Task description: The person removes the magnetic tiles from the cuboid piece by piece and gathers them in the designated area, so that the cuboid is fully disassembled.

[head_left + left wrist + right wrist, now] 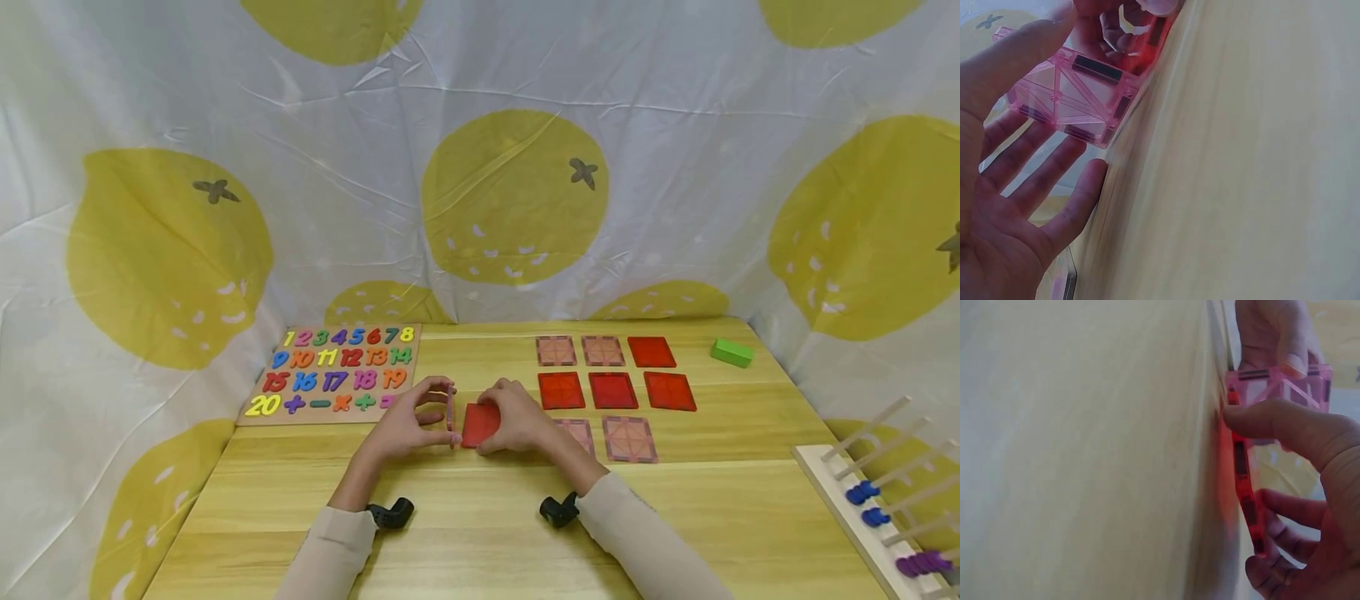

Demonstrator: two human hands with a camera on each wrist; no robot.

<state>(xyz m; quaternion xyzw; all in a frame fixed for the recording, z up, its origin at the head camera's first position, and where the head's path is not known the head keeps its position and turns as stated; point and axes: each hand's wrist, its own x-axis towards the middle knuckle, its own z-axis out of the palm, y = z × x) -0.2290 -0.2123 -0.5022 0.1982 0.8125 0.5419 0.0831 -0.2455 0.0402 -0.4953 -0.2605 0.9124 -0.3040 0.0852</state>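
Observation:
Thumb and fingertips of my left hand (pixel 403 427) pinch a pink translucent magnetic tile (pixel 1082 94), which stands upright on its edge. My right hand (pixel 522 421) grips a red magnetic tile (pixel 478 423) by its sides, thumb at the near edge and fingers at the far one. In the right wrist view the red tile (pixel 1244 465) is tilted slightly off the wooden table, one end close to the pink tile (pixel 1282 387). Whether the two tiles touch, I cannot tell.
Right of my hands lie rows of flat tiles, including a red tile (pixel 613 390) and a pink tile (pixel 630 439). A number board (pixel 330 415) is at the back left. A green block (pixel 732 352) and a bead counter (pixel 832 492) stand on the right.

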